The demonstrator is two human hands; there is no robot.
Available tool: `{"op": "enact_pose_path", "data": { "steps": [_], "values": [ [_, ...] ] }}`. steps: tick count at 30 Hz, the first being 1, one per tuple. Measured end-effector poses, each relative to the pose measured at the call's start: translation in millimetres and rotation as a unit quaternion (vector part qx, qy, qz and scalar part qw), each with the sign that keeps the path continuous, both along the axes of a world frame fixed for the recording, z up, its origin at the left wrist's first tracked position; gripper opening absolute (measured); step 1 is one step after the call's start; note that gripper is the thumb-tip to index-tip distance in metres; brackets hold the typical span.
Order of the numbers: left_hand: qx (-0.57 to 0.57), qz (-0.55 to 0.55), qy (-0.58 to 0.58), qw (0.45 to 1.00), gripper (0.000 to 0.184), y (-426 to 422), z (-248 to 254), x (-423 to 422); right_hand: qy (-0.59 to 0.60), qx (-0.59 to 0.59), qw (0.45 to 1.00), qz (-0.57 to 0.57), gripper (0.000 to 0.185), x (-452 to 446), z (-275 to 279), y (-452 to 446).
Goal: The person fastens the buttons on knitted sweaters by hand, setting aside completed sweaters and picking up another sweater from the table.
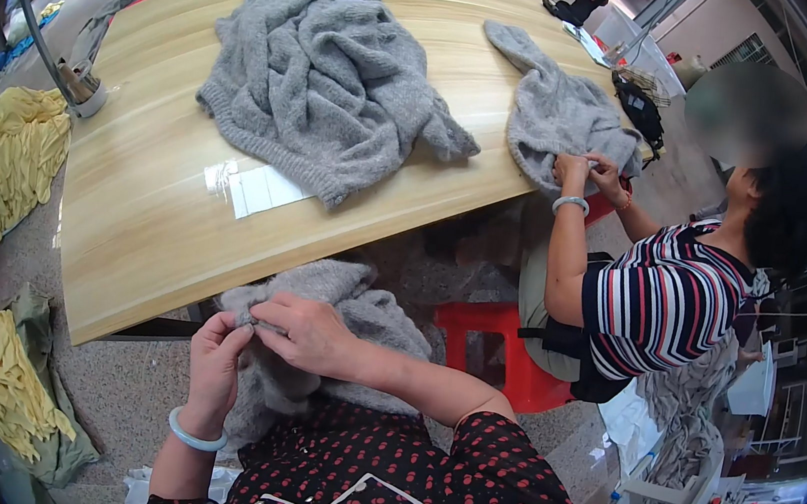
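Note:
A grey knitted garment (371, 314) lies over my lap and hangs by the table edge. My left hand (217, 355) pinches its edge between thumb and fingers. Close against it, my right hand (305, 333) is closed on the same bit of knit, its fingertips meeting those of the left. Whether a small tool or thread is between the fingers cannot be made out. On the table in front, a larger heap of grey knitwear (319, 80) is spread out, with ribbed edges showing.
The wooden table (140, 260) carries a white paper sheet (270, 192). To the right, a person in a striped top (665, 299) handles another grey knit piece (562, 110). A red stool (482, 347) stands between us. Yellow garments (6, 163) are piled at left, near a cup of tools (88, 97).

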State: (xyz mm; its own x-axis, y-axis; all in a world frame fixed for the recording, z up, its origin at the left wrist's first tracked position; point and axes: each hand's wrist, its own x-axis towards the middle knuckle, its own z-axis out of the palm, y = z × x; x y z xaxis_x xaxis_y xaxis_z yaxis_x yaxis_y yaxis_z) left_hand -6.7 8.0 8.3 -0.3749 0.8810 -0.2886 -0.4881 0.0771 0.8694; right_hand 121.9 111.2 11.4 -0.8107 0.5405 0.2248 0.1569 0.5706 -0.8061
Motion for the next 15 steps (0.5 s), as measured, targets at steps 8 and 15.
{"op": "enact_pose_path", "data": {
  "steps": [8,15],
  "values": [
    [-0.01,0.038,0.187,0.982,0.004,-9.7,-5.4,6.2,0.037,0.053,0.998,-0.027,0.01,-11.9,0.3,-7.4],
    [-0.049,0.024,0.419,0.906,0.004,-8.3,-11.8,6.9,0.039,0.074,0.996,-0.022,0.01,-13.4,-20.2,-7.5]
  ]
}}
